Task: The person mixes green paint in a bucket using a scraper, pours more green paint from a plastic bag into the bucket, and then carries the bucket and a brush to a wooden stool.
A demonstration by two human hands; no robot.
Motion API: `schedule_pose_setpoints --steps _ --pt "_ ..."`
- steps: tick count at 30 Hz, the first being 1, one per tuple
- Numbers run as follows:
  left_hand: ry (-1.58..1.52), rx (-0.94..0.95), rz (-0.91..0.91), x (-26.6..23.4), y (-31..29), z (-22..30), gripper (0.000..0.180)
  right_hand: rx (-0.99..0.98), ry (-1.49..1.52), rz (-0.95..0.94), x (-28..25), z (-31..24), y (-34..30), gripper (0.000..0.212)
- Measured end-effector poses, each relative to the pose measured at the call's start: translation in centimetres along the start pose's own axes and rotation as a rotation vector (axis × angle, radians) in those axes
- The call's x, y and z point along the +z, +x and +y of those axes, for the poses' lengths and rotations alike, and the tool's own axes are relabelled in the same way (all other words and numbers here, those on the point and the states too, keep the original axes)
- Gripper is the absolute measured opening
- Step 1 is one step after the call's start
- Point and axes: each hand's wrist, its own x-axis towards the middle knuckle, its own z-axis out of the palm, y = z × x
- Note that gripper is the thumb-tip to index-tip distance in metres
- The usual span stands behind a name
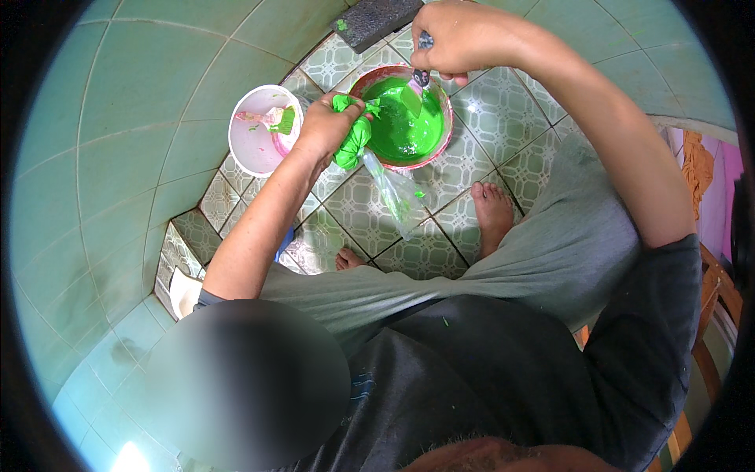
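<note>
My left hand (325, 126) is closed round a bunched, bright green plastic bag (351, 147), beside the left rim of a red-rimmed tub (450, 134). A clear, green-streaked length of plastic (391, 193) hangs below this bundle. Glossy green liquid (405, 130) lies in the tub. Above its far right side, my right hand (456, 43) grips the dark patterned handle of a spatula (411, 98). Its blade is coated green and hangs over the liquid; whether the tip touches it I cannot tell.
At the left stands a white bucket (242, 157), with a pink-handled, green-smeared tool (279, 119) across it. A dark block (373, 23) lies by the far wall. My bare feet (493, 212) are on the patterned floor tiles (346, 224). Green tiled walls (134, 134) curve close by.
</note>
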Motion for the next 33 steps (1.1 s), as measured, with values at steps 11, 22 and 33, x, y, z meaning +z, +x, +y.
schedule_pose_setpoints --steps 11,22,33 --pt "0.053 0.019 0.026 0.0 0.3 -0.5 0.023 -0.124 -0.100 0.231 0.2 -0.6 0.1 0.037" --pt "-0.018 0.010 0.040 0.1 0.4 -0.6 0.023 -0.122 0.070 0.218 -0.4 -1.8 -1.0 0.034" --pt "-0.115 -0.044 0.042 0.3 -0.1 0.2 0.028 -0.158 0.029 0.264 0.4 -1.8 -0.2 0.036"
